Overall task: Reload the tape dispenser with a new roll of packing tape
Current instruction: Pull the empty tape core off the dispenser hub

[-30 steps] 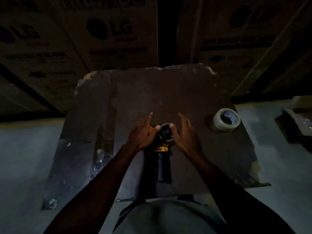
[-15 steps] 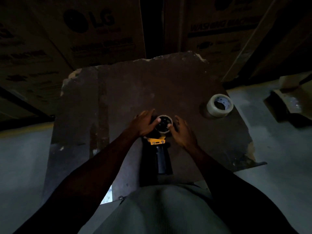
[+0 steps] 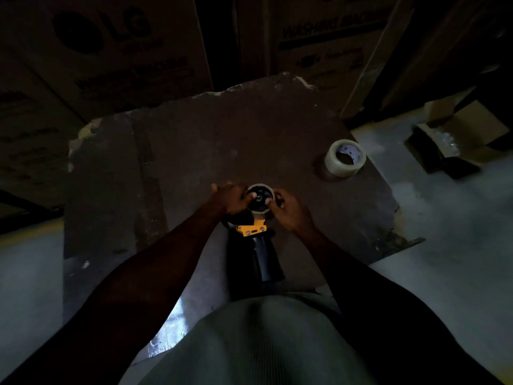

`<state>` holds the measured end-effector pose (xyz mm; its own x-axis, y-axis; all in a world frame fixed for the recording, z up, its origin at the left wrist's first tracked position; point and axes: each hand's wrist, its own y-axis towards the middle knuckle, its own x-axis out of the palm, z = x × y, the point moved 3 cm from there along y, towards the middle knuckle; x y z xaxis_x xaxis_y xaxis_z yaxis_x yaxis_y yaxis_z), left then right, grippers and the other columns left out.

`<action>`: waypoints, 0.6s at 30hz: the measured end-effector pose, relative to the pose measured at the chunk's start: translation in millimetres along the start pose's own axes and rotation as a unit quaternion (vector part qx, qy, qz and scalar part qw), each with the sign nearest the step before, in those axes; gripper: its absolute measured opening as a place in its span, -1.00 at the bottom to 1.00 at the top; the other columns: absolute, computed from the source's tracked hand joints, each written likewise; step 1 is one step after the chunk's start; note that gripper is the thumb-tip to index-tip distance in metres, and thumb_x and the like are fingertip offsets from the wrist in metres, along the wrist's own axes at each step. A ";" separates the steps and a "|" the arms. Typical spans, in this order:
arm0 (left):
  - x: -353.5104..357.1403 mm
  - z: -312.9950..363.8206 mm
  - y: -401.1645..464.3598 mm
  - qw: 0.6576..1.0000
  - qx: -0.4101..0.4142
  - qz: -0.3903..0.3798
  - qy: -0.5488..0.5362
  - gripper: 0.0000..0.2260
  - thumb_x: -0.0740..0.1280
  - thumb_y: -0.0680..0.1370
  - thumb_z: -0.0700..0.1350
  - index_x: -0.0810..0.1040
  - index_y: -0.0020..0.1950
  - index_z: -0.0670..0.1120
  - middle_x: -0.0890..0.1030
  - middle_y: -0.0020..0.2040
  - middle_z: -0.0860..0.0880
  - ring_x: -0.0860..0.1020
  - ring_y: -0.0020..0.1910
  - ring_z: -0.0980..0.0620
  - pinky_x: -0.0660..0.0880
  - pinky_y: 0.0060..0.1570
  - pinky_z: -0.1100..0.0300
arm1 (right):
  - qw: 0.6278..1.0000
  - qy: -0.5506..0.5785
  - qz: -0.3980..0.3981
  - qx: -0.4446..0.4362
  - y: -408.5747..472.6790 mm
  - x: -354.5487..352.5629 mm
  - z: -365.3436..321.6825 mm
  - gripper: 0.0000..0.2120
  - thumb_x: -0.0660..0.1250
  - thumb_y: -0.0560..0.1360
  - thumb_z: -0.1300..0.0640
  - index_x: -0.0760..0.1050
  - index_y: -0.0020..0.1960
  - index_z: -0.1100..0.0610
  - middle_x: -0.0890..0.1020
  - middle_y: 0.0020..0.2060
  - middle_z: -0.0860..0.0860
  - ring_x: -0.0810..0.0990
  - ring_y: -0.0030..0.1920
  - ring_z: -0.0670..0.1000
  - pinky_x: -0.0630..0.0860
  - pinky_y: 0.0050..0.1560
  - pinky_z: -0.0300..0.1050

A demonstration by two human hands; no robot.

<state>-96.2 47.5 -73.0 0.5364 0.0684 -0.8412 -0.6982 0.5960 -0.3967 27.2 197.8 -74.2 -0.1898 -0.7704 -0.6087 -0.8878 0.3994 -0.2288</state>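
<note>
Obscuring dispenser spool: both hands.

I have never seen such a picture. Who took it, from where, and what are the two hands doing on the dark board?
A camera worn on a person's head looks down at their own arms. On the worn board lies a tape dispenser with a yellow part and a black handle. The left hand and the right hand both grip the nearly empty tape core on its hub. A new tape roll lies apart, to the right. Large cartons stand behind.
</note>
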 end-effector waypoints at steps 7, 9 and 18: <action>3.3 -0.5 0.7 1.000 -0.004 -0.010 -0.005 -0.40 -0.04 0.48 0.35 0.52 0.22 0.00 0.58 0.25 -0.14 0.41 0.33 -0.21 0.22 0.33 -0.35 | 0.998 0.053 -0.011 0.022 8.1 3.7 4.1 -0.61 0.35 0.41 -0.20 0.56 0.17 -0.06 0.72 0.04 0.04 0.69 0.05 0.08 0.62 0.04 0.17; 4.1 -2.4 2.0 1.000 -0.001 -0.012 -0.016 -0.31 -0.09 0.42 0.39 0.54 0.19 -0.02 0.59 0.21 -0.16 0.40 0.32 -0.21 0.26 0.31 -0.34 | 0.996 0.080 -0.014 0.031 11.0 5.6 6.5 -0.66 0.39 0.42 -0.11 0.57 0.15 -0.04 0.72 0.03 0.07 0.70 0.02 0.09 0.64 -0.01 0.20; 3.6 -9.9 9.9 0.998 -0.017 -0.026 -0.057 -0.40 0.08 0.35 0.42 0.64 0.00 0.02 0.66 0.04 -0.16 0.53 0.16 -0.25 0.38 0.21 -0.36 | 0.982 0.175 -0.017 0.064 15.2 7.5 8.0 -0.69 0.42 0.50 0.27 0.58 0.23 0.22 0.70 0.07 0.20 0.68 0.05 0.13 0.61 0.06 0.11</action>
<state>-105.9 45.7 -83.6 0.6214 0.1300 -0.7727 -0.6830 0.5731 -0.4529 15.6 202.1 -88.3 -0.3130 -0.8991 -0.3059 -0.8405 0.4122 -0.3516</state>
